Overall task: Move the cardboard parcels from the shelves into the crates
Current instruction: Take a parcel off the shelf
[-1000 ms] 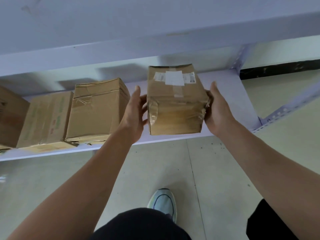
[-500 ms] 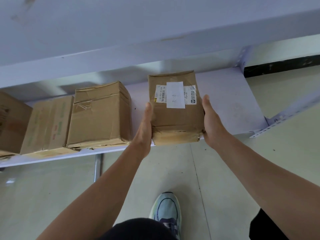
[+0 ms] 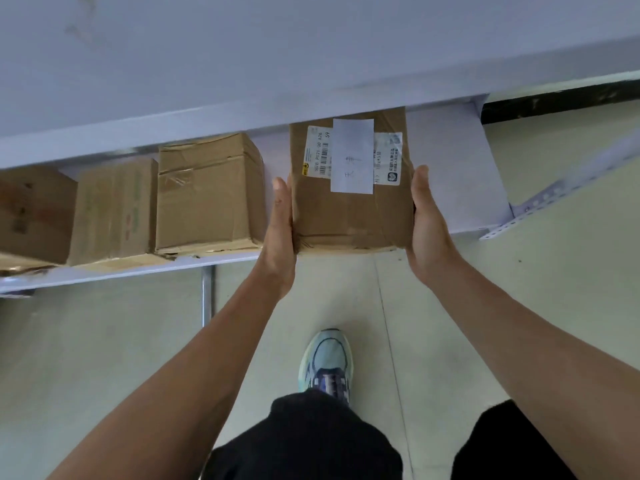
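Fingers [image 3: 281, 206] along label-up parcel [image 3: 349, 220], lengthwise toward shelf [image 3: 460, 188]

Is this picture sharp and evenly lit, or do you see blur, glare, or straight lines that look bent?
Head view: the light is soft, with no glare; the label on the held parcel is fairly sharp; the far-left box looks smeared; the upper shelf looks slightly bowed, likely from the wide lens.
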`<state>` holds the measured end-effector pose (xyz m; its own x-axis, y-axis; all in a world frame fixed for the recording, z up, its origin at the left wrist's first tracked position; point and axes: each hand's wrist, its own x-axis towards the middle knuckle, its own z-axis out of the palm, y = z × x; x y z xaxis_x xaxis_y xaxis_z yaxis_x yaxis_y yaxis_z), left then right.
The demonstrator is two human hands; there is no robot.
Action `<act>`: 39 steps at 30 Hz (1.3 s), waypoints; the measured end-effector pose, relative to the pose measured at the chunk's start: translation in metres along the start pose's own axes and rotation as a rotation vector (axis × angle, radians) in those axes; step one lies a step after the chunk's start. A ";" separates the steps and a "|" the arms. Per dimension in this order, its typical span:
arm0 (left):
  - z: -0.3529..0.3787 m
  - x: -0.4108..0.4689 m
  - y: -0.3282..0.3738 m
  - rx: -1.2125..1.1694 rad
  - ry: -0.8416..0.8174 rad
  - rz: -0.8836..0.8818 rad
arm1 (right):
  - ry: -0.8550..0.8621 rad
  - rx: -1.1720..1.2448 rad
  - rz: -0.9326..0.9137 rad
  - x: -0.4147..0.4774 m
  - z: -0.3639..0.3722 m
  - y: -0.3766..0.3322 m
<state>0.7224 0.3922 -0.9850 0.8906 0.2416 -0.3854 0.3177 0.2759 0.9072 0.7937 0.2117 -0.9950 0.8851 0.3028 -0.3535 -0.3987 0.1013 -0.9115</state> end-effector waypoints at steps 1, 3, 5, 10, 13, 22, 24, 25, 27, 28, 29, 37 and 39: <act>0.000 -0.015 0.005 -0.010 0.012 -0.025 | 0.003 0.008 0.025 -0.015 0.002 -0.005; 0.001 -0.048 0.016 -0.020 0.035 -0.072 | 0.010 0.011 0.077 -0.046 0.007 -0.016; 0.001 -0.086 0.027 -0.022 0.056 -0.113 | 0.014 -0.005 0.133 -0.079 0.013 -0.028; 0.003 -0.193 0.054 -0.021 0.123 -0.206 | -0.023 -0.095 0.268 -0.170 0.028 -0.063; 0.006 -0.260 0.079 -0.043 0.168 -0.236 | -0.080 -0.136 0.320 -0.224 0.043 -0.092; 0.006 -0.441 0.221 -0.134 0.381 -0.141 | -0.288 -0.197 0.280 -0.366 0.126 -0.229; 0.002 -0.477 0.256 -0.154 0.426 -0.100 | -0.333 -0.223 0.259 -0.390 0.150 -0.260; -0.002 -0.494 0.274 -0.170 0.447 -0.079 | -0.361 -0.238 0.247 -0.402 0.164 -0.275; -0.011 -0.529 0.305 -0.194 0.471 -0.028 | -0.417 -0.255 0.238 -0.426 0.192 -0.303; -0.018 -0.546 0.321 -0.197 0.488 -0.010 | -0.446 -0.269 0.229 -0.438 0.208 -0.318; -0.025 -0.563 0.337 -0.200 0.505 0.002 | -0.471 -0.275 0.219 -0.449 0.223 -0.331; -0.123 -0.678 0.429 -0.197 0.549 0.109 | -0.633 -0.195 0.245 -0.539 0.367 -0.384; -0.160 -0.704 0.441 -0.203 0.553 0.150 | -0.638 -0.207 0.237 -0.559 0.408 -0.384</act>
<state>0.1836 0.4929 -0.3406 0.6024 0.7242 -0.3357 0.0847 0.3602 0.9290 0.3540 0.3900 -0.3613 0.4417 0.7966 -0.4126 -0.4530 -0.1989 -0.8690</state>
